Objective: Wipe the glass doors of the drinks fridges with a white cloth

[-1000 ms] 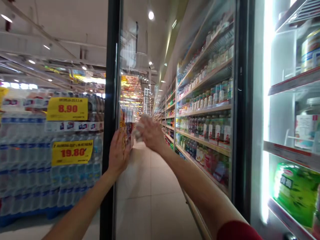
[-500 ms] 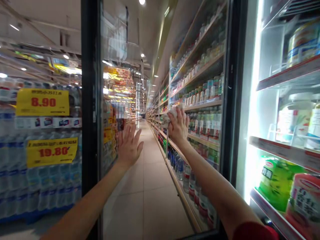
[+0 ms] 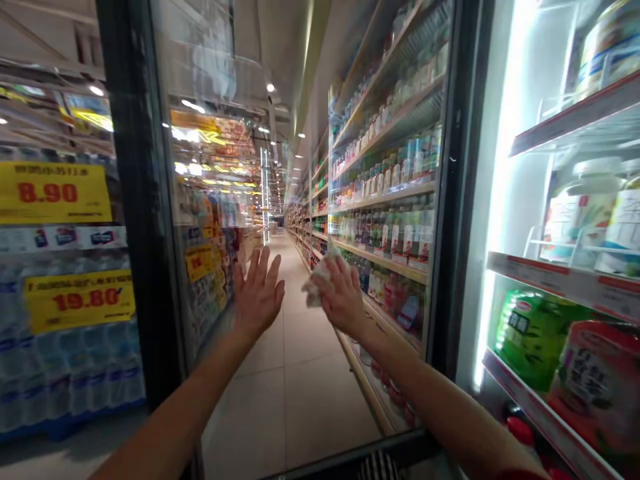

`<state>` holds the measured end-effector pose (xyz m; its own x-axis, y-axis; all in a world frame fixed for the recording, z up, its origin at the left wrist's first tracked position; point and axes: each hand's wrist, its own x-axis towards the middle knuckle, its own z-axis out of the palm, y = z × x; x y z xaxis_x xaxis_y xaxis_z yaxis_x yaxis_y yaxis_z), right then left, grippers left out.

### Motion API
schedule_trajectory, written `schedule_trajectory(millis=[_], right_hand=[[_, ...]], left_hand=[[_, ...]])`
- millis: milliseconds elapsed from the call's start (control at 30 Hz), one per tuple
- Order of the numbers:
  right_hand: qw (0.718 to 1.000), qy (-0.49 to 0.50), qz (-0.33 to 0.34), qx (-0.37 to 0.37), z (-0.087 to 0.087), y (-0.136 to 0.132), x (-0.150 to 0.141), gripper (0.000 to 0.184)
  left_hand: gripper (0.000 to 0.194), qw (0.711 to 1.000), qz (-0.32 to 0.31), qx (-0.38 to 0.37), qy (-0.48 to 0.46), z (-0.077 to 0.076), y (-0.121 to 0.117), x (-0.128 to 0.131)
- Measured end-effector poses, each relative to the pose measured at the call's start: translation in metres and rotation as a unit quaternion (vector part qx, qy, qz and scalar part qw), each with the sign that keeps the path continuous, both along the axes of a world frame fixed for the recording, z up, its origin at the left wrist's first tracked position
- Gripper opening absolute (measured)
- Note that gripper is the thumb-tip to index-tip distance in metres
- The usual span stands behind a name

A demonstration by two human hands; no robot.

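Floor: The long aisle is paved with pale tiles [image 3: 260,417], divided by thin seams.
Shelves: Tiered shelves [image 3: 383,197] are lined along the aisle's right side.
Ceiling: The grey ceiling [image 3: 45,27] is dotted with small lamps [image 3: 271,87].
Fridge: At far right, racks [image 3: 560,273] are lit by a white light strip [image 3: 500,220].

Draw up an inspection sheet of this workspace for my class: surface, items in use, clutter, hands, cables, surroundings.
Surface: upright glass pane in a dark frame.
Items in use: crumpled whitish cloth.
Clutter: striped item at the bottom edge, too cut off to name.
Hands: left hand spread open before the pane, contact unclear; right hand holding the cloth.
Cables: nothing seen.
Surroundings: yellow price signs and stacked bottles at left; lit shelves with a green package at right.
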<state>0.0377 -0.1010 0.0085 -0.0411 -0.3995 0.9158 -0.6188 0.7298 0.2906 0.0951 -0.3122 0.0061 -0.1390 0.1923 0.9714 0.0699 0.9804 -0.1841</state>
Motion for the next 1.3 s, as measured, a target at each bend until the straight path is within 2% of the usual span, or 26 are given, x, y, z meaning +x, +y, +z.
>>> schedule_trajectory(millis=[33,67,100,133,200,233,267,300,367,433,467,533,600,667,700,767,833,867,900,967,1033,1067,1133,1200,1233,1300], right_hand=[[0.999,0.005,0.007,0.041,-0.008,0.008,-0.002,0.043],[0.999,0.007,0.002,0.042,-0.012,0.017,-0.007,0.043],[1.0,0.006,-0.015,-0.004,-0.012,0.028,-0.013,0.042],[0.995,0.001,-0.042,-0.09,-0.008,0.039,-0.02,0.042],[0.954,-0.013,-0.094,-0.284,0.003,0.052,-0.03,0.044],[0.935,-0.018,-0.108,-0.338,0.006,0.052,-0.031,0.046],[0.93,-0.02,-0.11,-0.351,0.006,0.049,-0.03,0.046],[0.942,-0.018,-0.099,-0.319,0.001,0.042,-0.027,0.046],[0.986,-0.004,-0.054,-0.157,-0.014,0.028,-0.018,0.044],[0.999,0.007,-0.023,-0.032,-0.028,0.025,-0.014,0.042],[0.999,0.007,-0.025,-0.032,-0.032,0.03,-0.016,0.041],[0.984,-0.003,-0.067,-0.164,-0.031,0.048,-0.025,0.041],[0.936,-0.021,-0.113,-0.333,-0.026,0.064,-0.035,0.044],[0.913,-0.031,-0.123,-0.389,-0.027,0.066,-0.036,0.046],[0.926,-0.031,-0.115,-0.358,-0.03,0.062,-0.033,0.046],[0.977,-0.021,-0.075,-0.201,-0.041,0.05,-0.024,0.045],[0.997,-0.007,-0.04,-0.066,-0.05,0.044,-0.02,0.044],[0.997,-0.002,-0.04,-0.064,-0.051,0.045,-0.02,0.043],[0.993,-0.001,-0.051,-0.109,-0.051,0.048,-0.023,0.043],[0.96,-0.011,-0.088,-0.265,-0.047,0.054,-0.028,0.045],[0.936,-0.026,-0.101,-0.336,-0.048,0.052,-0.029,0.047],[0.946,-0.032,-0.091,-0.309,-0.051,0.048,-0.026,0.047],[0.985,-0.033,-0.045,-0.162,-0.061,0.041,-0.021,0.045],[0.998,-0.028,-0.015,-0.049,-0.071,0.043,-0.019,0.041],[0.998,-0.028,-0.02,-0.058,-0.073,0.049,-0.021,0.041],[0.975,-0.04,-0.063,-0.208,-0.074,0.065,-0.03,0.044]], left_hand=[[0.056,1.0,-0.001,-0.001,0.001,-0.001,0.0,0.0],[0.056,1.0,-0.003,-0.001,0.002,-0.001,-0.001,-0.001],[0.057,1.0,-0.007,0.001,0.002,-0.001,-0.002,-0.002],[0.057,1.0,-0.013,0.004,0.003,-0.002,-0.002,-0.002],[0.058,1.0,-0.024,0.014,0.002,-0.003,0.0,-0.004],[0.059,0.999,-0.027,0.019,0.001,-0.003,0.001,-0.004],[0.059,0.999,-0.028,0.024,0.002,-0.004,0.003,-0.005],[0.06,0.999,-0.026,0.028,0.003,-0.004,0.005,-0.005],[0.061,0.999,-0.024,0.032,0.004,-0.006,0.007,-0.005],[0.061,0.999,-0.019,0.027,0.006,-0.008,0.006,-0.004],[0.06,1.0,-0.015,0.018,0.008,-0.01,0.006,-0.004],[0.061,1.0,-0.007,-0.002,0.014,-0.014,0.005,-0.004],[0.062,1.0,-0.001,-0.005,0.016,-0.019,0.008,-0.003],[0.063,1.0,0.0,0.0,0.015,-0.025,0.013,-0.003],[0.063,1.0,-0.004,-0.002,0.01,-0.029,0.017,-0.004],[0.062,1.0,-0.012,-0.021,-0.004,-0.036,0.024,-0.004],[0.062,0.999,-0.013,-0.037,-0.011,-0.042,0.029,-0.004],[0.062,0.999,-0.011,-0.04,-0.01,-0.045,0.03,-0.005],[0.062,0.999,-0.008,-0.041,-0.008,-0.046,0.031,-0.005],[0.062,0.999,-0.005,-0.044,-0.006,-0.048,0.03,-0.007],[0.062,0.999,-0.005,-0.048,-0.004,-0.048,0.029,-0.008],[0.063,0.999,-0.006,-0.049,-0.001,-0.048,0.028,-0.008],[0.063,0.999,-0.01,-0.049,0.002,-0.049,0.026,-0.009],[0.063,0.999,-0.021,-0.046,-0.005,-0.049,0.026,-0.009],[0.062,0.999,-0.029,-0.044,-0.012,-0.049,0.026,-0.009],[0.062,0.998,-0.041,-0.036,-0.024,-0.05,0.026,-0.009]])
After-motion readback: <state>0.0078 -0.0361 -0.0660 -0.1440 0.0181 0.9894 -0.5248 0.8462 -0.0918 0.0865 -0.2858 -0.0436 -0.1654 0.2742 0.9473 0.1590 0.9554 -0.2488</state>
